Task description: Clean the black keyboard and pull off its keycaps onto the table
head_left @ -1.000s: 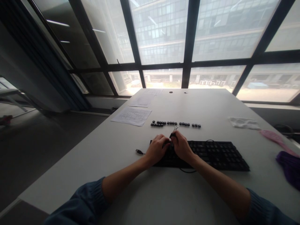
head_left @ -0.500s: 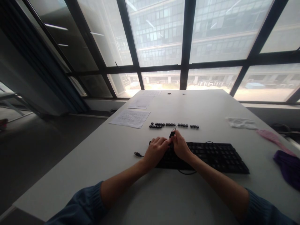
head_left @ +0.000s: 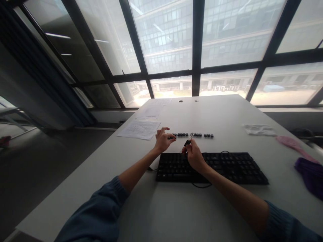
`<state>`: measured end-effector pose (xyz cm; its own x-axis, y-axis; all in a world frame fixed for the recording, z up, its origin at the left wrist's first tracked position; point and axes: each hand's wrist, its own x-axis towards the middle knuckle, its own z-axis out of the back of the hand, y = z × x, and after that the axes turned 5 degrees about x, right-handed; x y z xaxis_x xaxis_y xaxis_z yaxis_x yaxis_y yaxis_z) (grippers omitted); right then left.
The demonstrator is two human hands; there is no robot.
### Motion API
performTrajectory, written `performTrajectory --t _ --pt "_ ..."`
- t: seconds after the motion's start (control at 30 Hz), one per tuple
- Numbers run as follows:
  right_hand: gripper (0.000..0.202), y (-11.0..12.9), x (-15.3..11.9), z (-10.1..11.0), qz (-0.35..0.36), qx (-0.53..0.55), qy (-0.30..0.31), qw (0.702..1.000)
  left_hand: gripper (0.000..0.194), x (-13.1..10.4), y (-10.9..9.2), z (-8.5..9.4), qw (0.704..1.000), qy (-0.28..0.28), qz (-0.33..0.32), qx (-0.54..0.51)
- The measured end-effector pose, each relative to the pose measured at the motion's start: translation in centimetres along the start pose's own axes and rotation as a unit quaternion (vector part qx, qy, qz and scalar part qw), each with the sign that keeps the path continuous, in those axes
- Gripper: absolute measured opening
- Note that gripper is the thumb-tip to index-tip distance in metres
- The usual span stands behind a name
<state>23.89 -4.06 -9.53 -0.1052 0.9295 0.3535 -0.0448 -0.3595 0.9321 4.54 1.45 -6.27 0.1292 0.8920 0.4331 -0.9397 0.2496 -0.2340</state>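
Right hand (head_left: pixel 194 156) grasps wire tool (head_left: pixel 187 143). Loose keys (head_left: pixel 183 134) at keyboard's (head_left: pixel 227 168) eleven o'clock. Left hand (head_left: pixel 162 141) at keys' nine-o'clock end — cannot tell if pinching one. Careless brush could scatter keys.

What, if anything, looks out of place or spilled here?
Many keycaps lie loose in a line on the table, beyond the keyboard; odd, since keycaps normally sit on one. I see no spill.

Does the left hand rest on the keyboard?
No, the left hand is beyond the far edge of the keyboard, at the left end of the black keycaps.
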Motion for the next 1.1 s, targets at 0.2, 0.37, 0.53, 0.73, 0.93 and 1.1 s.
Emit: performTrajectory --t 0.2,0.37,0.53,0.73,0.93,1.1 --pt "0.009 0.3 0.1 0.0 -0.010 0.007 0.008 1.000 0.010 2.0 1.4 -2.2 0.998 0.017 -0.036 0.057" --pt "0.009 0.3 0.1 -0.1 -0.014 0.021 0.016 1.000 0.012 1.7 1.7 -2.1 0.992 0.004 -0.085 0.098" --pt "0.009 0.4 0.0 0.0 -0.018 0.033 0.021 0.999 0.014 1.5 1.5 -1.9 0.984 -0.006 -0.119 0.133" --pt "0.009 0.7 0.0 0.0 -0.020 0.045 0.023 0.999 0.023 1.4 1.4 -1.6 0.982 -0.016 -0.124 0.143" --pt "0.010 0.3 0.1 0.0 -0.011 0.051 0.007 0.999 0.019 1.7 1.7 -0.9 0.988 -0.036 -0.095 0.113" --pt "0.009 0.7 0.0 0.3 0.000 0.029 -0.025 0.999 0.014 0.5 0.3 1.9 0.995 -0.073 -0.040 0.061"
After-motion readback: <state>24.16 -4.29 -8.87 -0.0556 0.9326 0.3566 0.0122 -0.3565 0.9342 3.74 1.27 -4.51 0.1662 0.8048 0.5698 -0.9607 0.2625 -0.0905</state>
